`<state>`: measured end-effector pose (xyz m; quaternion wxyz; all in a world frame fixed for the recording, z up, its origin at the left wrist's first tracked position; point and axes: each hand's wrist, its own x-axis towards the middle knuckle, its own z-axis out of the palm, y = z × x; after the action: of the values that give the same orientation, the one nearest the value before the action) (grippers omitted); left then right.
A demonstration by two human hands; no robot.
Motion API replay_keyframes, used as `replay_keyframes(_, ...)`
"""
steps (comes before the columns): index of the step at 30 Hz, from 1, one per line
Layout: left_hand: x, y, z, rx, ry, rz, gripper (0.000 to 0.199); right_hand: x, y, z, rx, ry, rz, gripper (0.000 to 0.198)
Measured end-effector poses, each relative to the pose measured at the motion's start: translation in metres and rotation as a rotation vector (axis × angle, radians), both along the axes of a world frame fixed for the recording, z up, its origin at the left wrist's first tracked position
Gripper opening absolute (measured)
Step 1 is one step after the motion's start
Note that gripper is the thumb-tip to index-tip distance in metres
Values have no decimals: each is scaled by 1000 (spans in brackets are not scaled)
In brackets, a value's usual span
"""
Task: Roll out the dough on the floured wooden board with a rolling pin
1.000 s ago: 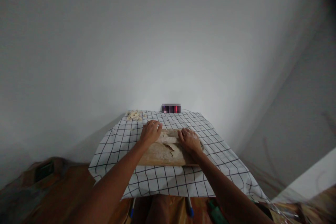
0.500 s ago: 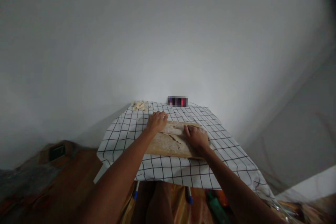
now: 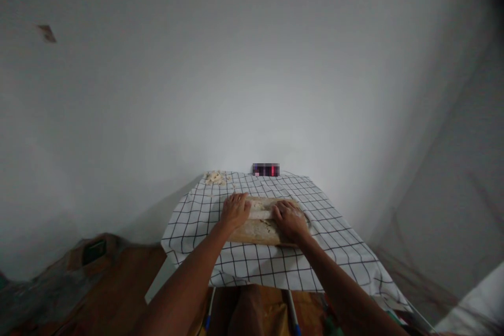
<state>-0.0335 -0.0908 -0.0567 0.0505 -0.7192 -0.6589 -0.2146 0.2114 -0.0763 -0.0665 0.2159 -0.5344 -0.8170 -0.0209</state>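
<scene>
A pale, floury rolling pin (image 3: 260, 214) lies crosswise on a wooden board (image 3: 252, 238). Over its left end my left hand (image 3: 235, 210) is closed, palm down, with the fingertips reaching past it toward the far edge. My right hand (image 3: 290, 219) is closed over the right end, its fingers bent and close together. Both hands hide the pin's ends. Flattened, cracked dough (image 3: 268, 224) shows on the board just nearer to me than the pin; its outline is hard to make out.
A checked white cloth (image 3: 260, 265) covers the table. Dough scraps (image 3: 214, 177) lie at the far left corner. A blurred-out dark object (image 3: 266, 169) stands against the white wall (image 3: 252, 89) at the back. A brown box (image 3: 94, 252) sits low on the left.
My view has tilted up, so the table sits lower in the picture. The rolling pin has come a little toward me under both hands. My right hand's fingers lie flatter.
</scene>
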Motion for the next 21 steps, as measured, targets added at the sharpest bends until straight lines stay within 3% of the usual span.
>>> replay_keyframes(7, 2, 59, 15, 5, -40, 135, 48, -10, 43, 8, -97, -229, -57, 34)
replay_keyframes(11, 1, 75, 18, -7, -33, 142, 49, -11, 64, 3, -98, -270, -74, 34)
replay_keyframes(15, 1, 68, 11, 50, -16, 112, 49, -10, 62, -2, -83, -269, -95, 34)
replay_keyframes(21, 4, 31, -1, 86, -61, 126, 45, -6, 25, -2, -13, -150, -35, 40)
